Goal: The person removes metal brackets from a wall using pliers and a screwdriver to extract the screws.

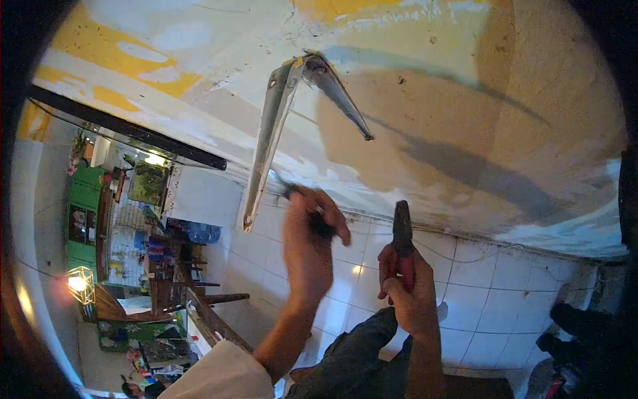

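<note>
A metal L-shaped bracket [271, 133] is fixed to the patchy painted wall [425, 100], its two arms sticking out. Below it, my left hand [311, 233] is wrapped round a dark-handled tool [321, 225], slightly blurred; a thin tip points up and left, close to the bracket's long arm. To the right, my right hand [409, 286] grips pliers with red handles [405, 267]. The dark jaws of the pliers point up toward the wall and look closed. Neither hand touches the bracket.
White floor tiles [472, 286] lie below the wall, with a thin cable along its base. At left are a wooden chair [163, 292], green cabinets [86, 186] and a lit caged lamp [80, 282]. Dark objects [578, 326] lie at lower right.
</note>
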A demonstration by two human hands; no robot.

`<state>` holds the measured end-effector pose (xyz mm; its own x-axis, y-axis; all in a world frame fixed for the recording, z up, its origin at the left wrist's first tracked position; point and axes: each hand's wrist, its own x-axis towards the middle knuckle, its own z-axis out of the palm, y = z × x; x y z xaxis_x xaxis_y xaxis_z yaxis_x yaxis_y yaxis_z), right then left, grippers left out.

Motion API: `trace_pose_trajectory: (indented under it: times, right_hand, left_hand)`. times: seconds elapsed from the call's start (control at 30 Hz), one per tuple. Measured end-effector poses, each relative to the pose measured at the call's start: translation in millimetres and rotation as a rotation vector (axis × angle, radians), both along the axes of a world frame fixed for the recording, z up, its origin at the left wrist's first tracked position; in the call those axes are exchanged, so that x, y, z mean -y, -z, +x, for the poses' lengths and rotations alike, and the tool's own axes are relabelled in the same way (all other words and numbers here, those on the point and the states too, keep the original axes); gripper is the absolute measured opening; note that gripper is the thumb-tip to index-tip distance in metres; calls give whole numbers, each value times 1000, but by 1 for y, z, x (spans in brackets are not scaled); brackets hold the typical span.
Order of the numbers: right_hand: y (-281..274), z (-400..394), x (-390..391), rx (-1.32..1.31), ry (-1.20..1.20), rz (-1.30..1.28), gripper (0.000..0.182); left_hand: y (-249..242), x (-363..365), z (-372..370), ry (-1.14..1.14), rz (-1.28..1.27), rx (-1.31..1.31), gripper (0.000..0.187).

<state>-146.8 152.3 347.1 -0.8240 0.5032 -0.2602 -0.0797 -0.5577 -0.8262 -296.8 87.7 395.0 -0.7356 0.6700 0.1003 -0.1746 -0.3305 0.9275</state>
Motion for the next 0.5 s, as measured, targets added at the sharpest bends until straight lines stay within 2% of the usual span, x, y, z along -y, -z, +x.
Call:
trace_pose_trajectory:
  times: [0.07,0.13,0.2,0.27,0.33,0.37,0.47,0.5]
  right_hand:
    - [13,3,7,-18,106,85,25]
    - [22,5,10,-27,201,162,25]
    - [32,12,8,21,171,160,27]
    - [37,23,12,36,163,153,29]
    - [38,27,16,1,188,161,32]
    - [50,35,15,46,91,200,37]
    - [63,46,22,106,105,197,39]
    - [55,51,21,151,152,259,36]
  left_hand:
    - [51,28,17,6,-484,-163,44]
    - [57,27,58,-8,-647,-154,50]
    - [73,31,79,127,-574,39,51]
    - [83,34,98,123,-455,207,49]
    - [66,24,107,140,-389,346,47]
    - [73,24,106,205,-341,279,52]
    - [78,19,116,218,-376,266,54]
    - [68,18,125,212,-392,374,55]
